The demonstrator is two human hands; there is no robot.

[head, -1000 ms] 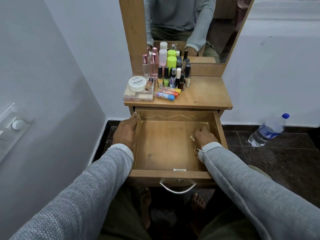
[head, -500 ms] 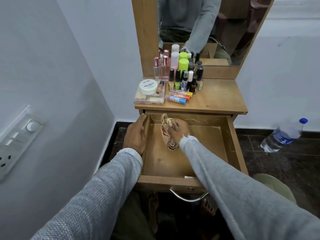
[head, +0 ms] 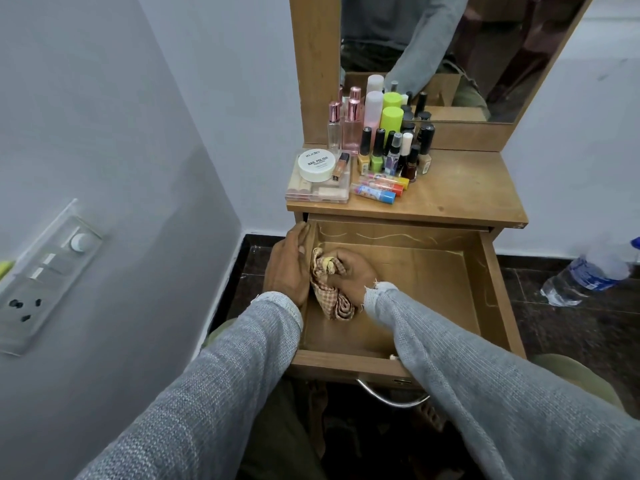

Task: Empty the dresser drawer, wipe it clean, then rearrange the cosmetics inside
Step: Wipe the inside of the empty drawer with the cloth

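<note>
Drawer (head: 446, 271) pulled open beneath the dresser top (head: 460, 192), bare wood inside but for a checked cloth (head: 332, 299) bunched against the left inner wall. Right hand (head: 349, 271) curls round the cloth's upper end, knuckles up, the rest of it trailing onto the drawer floor — left hand (head: 289, 266) lies flat along the drawer's left edge, fingers straight, just beside the cloth. Cosmetics (head: 381, 157) — bottles, tubes, a white jar on a clear case — stand clustered on the dresser top's left part, below the mirror (head: 485, 57); a water bottle (head: 585, 275) lies on the floor at right.
</note>
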